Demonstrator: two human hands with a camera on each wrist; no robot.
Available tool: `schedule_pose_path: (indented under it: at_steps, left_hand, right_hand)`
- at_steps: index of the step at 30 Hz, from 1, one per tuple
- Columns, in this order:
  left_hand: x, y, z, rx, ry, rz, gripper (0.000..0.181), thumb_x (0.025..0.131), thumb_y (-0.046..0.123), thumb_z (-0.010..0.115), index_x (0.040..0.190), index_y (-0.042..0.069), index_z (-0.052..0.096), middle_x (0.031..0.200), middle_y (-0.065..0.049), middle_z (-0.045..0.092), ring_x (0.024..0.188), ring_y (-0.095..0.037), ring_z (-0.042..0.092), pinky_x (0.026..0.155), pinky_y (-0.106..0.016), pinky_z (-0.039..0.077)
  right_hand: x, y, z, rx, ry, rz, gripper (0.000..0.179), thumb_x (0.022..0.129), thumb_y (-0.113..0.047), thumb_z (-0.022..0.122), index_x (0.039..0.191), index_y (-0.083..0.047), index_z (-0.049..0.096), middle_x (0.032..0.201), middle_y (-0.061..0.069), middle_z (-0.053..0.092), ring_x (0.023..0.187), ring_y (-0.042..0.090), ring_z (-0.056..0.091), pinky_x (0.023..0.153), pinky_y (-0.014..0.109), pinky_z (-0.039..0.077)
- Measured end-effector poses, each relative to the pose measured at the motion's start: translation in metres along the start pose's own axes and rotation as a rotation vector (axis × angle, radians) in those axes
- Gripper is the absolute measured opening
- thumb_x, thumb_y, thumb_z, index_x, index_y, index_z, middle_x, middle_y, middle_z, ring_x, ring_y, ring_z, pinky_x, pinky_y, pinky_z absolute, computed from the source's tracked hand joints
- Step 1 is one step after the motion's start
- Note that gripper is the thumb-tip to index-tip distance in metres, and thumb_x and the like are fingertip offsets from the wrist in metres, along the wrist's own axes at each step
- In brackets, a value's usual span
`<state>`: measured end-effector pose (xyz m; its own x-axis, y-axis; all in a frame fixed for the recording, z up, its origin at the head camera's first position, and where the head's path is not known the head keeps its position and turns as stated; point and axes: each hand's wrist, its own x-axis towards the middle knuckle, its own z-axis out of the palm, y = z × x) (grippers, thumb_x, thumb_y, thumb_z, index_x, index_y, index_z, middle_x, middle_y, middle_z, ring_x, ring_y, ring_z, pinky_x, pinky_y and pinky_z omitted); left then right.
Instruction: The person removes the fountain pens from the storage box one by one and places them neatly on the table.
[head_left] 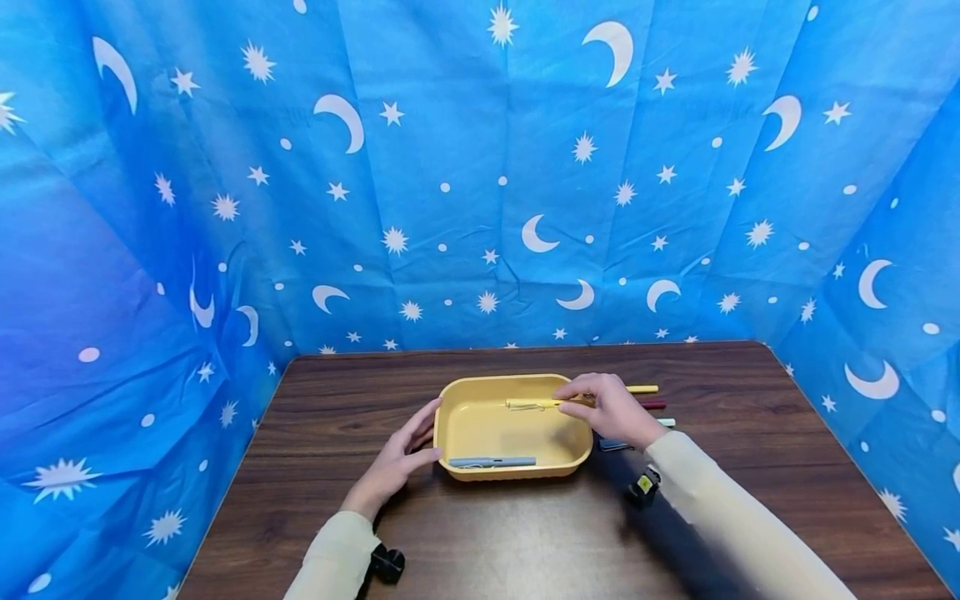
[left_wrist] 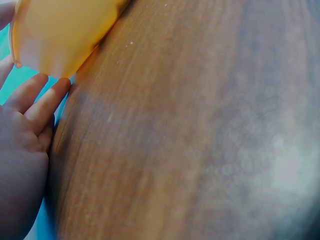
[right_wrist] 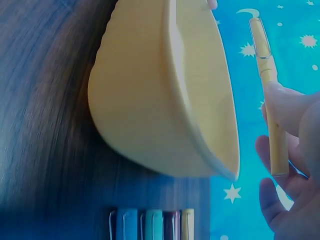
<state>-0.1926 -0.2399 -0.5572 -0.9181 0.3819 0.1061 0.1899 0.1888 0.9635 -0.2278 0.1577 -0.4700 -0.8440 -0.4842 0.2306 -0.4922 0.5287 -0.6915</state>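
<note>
A yellow oblong basin [head_left: 517, 473] stands on the table. My left hand [head_left: 397, 462] rests against its left end; the fingertips [left_wrist: 61, 85] touch the outer wall, spread and mostly straight. Above the basin's right part, my right hand [head_left: 611, 408] pinches a yellow pen [right_wrist: 270, 95] between thumb and fingers. The pen has a metal clip, and its clip end points left over the inside of the basin. A grey-blue pen [head_left: 492, 461] lies within, along the front wall.
Several more pens lie side by side right of the basin, among them a yellow pen [head_left: 642, 389], a dark red pen [head_left: 654, 405] and a blue pen [right_wrist: 127, 224]. The brown wooden table [head_left: 337, 392] is bordered by a blue curtain [head_left: 450, 208] with moons and stars.
</note>
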Motion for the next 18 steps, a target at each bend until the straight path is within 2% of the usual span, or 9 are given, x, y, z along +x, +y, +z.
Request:
schedule_pose_path:
  at_steps: [5,12,18]
  left_hand:
    - [0.0,-0.002,0.0,-0.007,-0.007,0.003,0.076,0.103,0.01,0.066,0.168,0.025,0.029,0.169,-0.011,0.035,0.151,-0.037,0.04,0.121,-0.063,0.029]
    - [0.0,0.0,0.0,-0.014,-0.002,-0.002,0.076,0.103,0.015,0.068,0.168,0.026,0.03,0.169,-0.008,0.036,0.151,-0.034,0.039,0.121,-0.062,0.029]
    - [-0.001,0.001,0.0,-0.009,-0.003,0.002,0.075,0.103,0.014,0.067,0.168,0.025,0.029,0.17,-0.01,0.035,0.152,-0.037,0.039,0.121,-0.064,0.028]
  right_hand:
    - [-0.011,0.006,-0.008,0.02,0.024,0.046,0.019,0.099,-0.017,0.075,0.116,-0.019,0.082,0.115,-0.003,0.077,0.106,0.017,0.07,0.081,0.028,0.06]
    - [-0.027,0.018,-0.02,0.012,0.07,0.064,0.02,0.098,-0.018,0.076,0.116,-0.019,0.082,0.11,-0.003,0.077,0.094,0.014,0.069,0.076,0.026,0.06]
    - [-0.041,0.033,-0.029,-0.032,0.127,0.085,0.019,0.095,-0.014,0.078,0.113,-0.018,0.083,0.106,-0.002,0.077,0.087,0.016,0.063,0.068,0.026,0.056]
